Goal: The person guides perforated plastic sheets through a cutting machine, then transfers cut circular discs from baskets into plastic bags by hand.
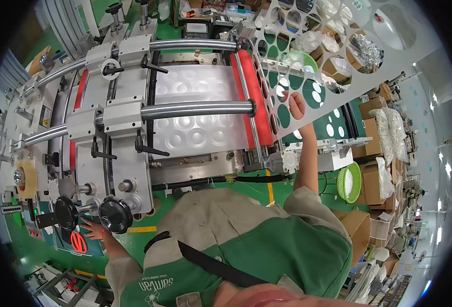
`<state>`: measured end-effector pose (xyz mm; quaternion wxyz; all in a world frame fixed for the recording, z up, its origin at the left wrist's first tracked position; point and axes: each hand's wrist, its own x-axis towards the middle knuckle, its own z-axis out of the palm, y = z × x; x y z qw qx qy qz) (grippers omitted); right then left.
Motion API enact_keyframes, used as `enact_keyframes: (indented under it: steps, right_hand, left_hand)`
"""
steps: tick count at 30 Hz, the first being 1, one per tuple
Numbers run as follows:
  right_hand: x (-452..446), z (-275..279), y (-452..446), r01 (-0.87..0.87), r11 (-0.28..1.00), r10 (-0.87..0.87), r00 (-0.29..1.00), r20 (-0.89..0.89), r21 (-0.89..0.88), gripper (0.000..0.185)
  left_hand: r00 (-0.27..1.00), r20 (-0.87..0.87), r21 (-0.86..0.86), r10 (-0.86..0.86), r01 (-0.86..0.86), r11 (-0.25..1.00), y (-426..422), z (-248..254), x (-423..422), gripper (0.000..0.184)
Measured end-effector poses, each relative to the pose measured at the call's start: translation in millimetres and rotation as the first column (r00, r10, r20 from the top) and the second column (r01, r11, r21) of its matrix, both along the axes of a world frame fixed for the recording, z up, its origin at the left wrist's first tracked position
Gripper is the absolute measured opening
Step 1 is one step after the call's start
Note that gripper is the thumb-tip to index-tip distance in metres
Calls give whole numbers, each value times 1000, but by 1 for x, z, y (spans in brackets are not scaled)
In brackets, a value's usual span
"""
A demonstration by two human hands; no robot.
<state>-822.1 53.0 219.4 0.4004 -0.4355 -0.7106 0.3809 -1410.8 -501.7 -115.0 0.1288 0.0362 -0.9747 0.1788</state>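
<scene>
My right hand (pixel 297 106) is at the lower edge of a thin pale sheet (pixel 333 98) punched with round holes. Its fingers are closed on that sheet, which rises from a red roller (pixel 256 97) towards the upper right. Down at the left, my left hand (pixel 92 228) has its fingers spread and holds nothing. It is beside a black knob (pixel 116 215) of the machine, just above red-handled scissors (pixel 78 242). Whether it touches the surface below I cannot tell.
The roller machine (pixel 126 123) with steel bars (pixel 200 109) fills the left and middle. Silvery material marked with circles (pixel 195 134) runs through it. White discs (pixel 330 130) lie on a green belt (pixel 358 115). A green basket (pixel 349 182) and cardboard boxes (pixel 373 135) stand at the right.
</scene>
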Motion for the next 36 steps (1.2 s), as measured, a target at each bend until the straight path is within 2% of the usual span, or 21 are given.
enact_keyframes:
  steps: [3, 4, 5, 9, 10, 12, 13, 14, 16, 18, 20, 21, 23, 24, 25, 26, 27, 29, 31, 34, 36]
  right_hand:
    - [-9, 4, -12, -29, 1000, 29, 997, 75, -1, 28]
    - [0, -4, -3, 17, 999, -28, 961, 275, 41, 29]
    - [-8, 0, -6, -52, 997, 54, 998, 43, -51, 31]
    - [-13, 8, -1, -72, 996, 75, 995, 65, -49, 43]
    - [-15, -1, -1, -152, 987, 143, 978, -150, -44, 41]
    - [-16, -11, 7, -127, 991, 112, 960, -258, -44, 41]
    - [-23, -10, 7, -138, 990, 122, 926, -358, -20, 42]
    - [-24, 2, 5, -179, 984, 163, 921, -353, -13, 40]
    - [-23, 10, 17, -78, 997, 79, 970, -230, 15, 36]
    - [-29, 34, 13, -233, 955, 273, 931, -242, 182, 35]
    - [-30, 42, 12, -275, 959, 277, 873, -401, 62, 36]
    - [-28, 43, 16, -247, 957, 281, 918, -280, 149, 42]
    - [-29, 46, 13, -336, 938, 343, 854, -391, 87, 45]
    - [-22, 45, 26, -347, 905, 380, 919, -101, 245, 47]
    - [-16, 27, 49, -301, 933, 340, 915, -215, 197, 42]
    - [-35, 53, 30, -454, 867, 487, 688, -539, 203, 27]
    - [-41, 75, 25, -391, 917, 346, 678, -649, 81, 15]
    - [-41, 98, 32, -290, 934, 356, 768, -533, 207, 13]
    - [-32, 110, 27, -251, 915, 369, 839, -400, 317, 29]
    - [-25, 103, 31, 76, 915, 92, 918, -386, 397, 43]
    - [-17, 104, 35, 279, 894, -91, 878, -470, 349, 46]
  left_hand:
    - [992, -91, -31, -90, 87, 996, -5, -16, 6, 83]
    - [996, -53, -17, -75, 74, 997, -4, -15, 8, 85]
    - [998, -26, 4, -50, 51, 999, -1, -10, 8, 82]
    - [997, 56, -50, 56, -53, 997, 2, 2, -3, 73]
    - [995, 40, -161, 91, -83, 983, 4, 2, -4, 72]
    - [999, -32, 20, -7, 8, 1000, 2, -4, 5, 70]
    - [996, -80, -19, -40, 38, 999, 1, -9, 6, 70]
    - [996, -79, -18, -39, 37, 999, 1, -12, 6, 70]
    - [995, 74, -96, 66, -59, 994, 4, -3, 4, 72]
    - [997, 52, -12, 57, -57, 998, 9, 12, 6, 75]
    - [999, 0, 28, 37, -37, 999, 7, 10, 3, 78]
    - [999, -32, 21, 25, -24, 999, 4, 4, 0, 75]
    - [999, -36, -33, 0, -1, 999, 0, -5, 3, 72]
    - [992, -118, 15, -53, 55, 998, -1, -11, 6, 71]
    - [998, -53, -19, -15, 14, 1000, -1, -12, 6, 71]
    - [1000, 9, -54, 25, -24, 998, 0, -8, 3, 72]
    - [998, 40, -72, 48, -45, 996, 2, -4, 3, 73]
    - [1000, -9, 5, 12, -12, 1000, -1, 1, -2, 75]
    - [998, 34, -32, 49, -48, 998, -1, -5, -4, 76]
    - [998, 39, -15, 54, -54, 998, -1, -17, 1, 74]
    - [998, 32, -64, 55, -53, 997, 1, -13, 2, 73]
